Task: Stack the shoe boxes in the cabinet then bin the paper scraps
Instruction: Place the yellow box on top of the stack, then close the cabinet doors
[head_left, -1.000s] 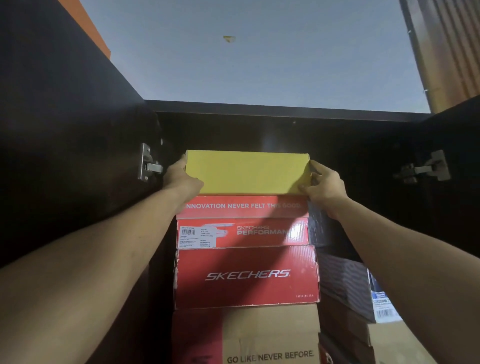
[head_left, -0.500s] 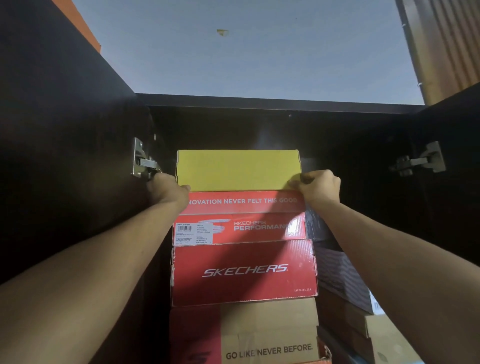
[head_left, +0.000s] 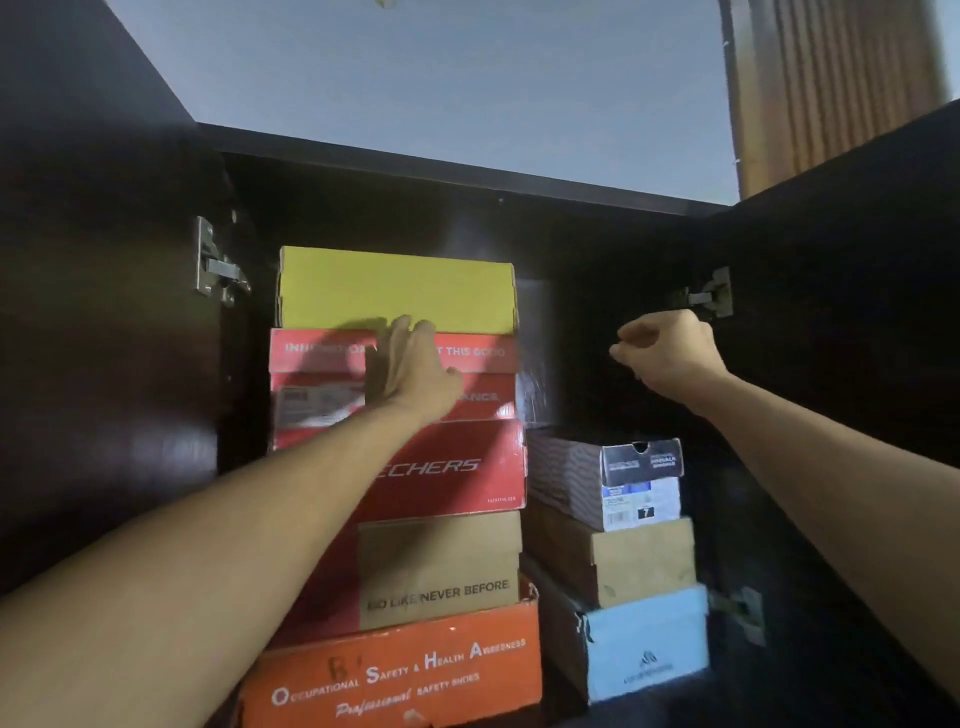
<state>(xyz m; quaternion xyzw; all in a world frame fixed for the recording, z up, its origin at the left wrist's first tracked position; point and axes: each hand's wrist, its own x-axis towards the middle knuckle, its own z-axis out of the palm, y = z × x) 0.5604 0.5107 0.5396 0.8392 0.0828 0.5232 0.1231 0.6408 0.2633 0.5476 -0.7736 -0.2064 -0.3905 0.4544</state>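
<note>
A yellow shoe box (head_left: 397, 291) tops the left stack inside the dark cabinet (head_left: 467, 176). Under it sit a red Skechers Performance box (head_left: 483, 364), a red Skechers box (head_left: 457, 467), a tan box (head_left: 441, 566) and an orange safety-shoes box (head_left: 395, 670). My left hand (head_left: 410, 369) lies flat with straight fingers against the front of the upper red box, fingertips at the yellow box's lower edge. My right hand (head_left: 670, 353) hangs in the air right of the stack, fingers curled, holding nothing. No paper scraps are in view.
A lower right stack holds a grey patterned box (head_left: 602, 478), a brown box (head_left: 623, 561) and a light blue box (head_left: 644, 644). Both cabinet doors stand open, with metal hinges at left (head_left: 215, 267) and right (head_left: 709, 296). A wooden panel (head_left: 831, 88) rises at upper right.
Both hands have let go of the yellow box. My left hand slid to the front of the red box; my right hand drew away to the right. The view tilted down.
</note>
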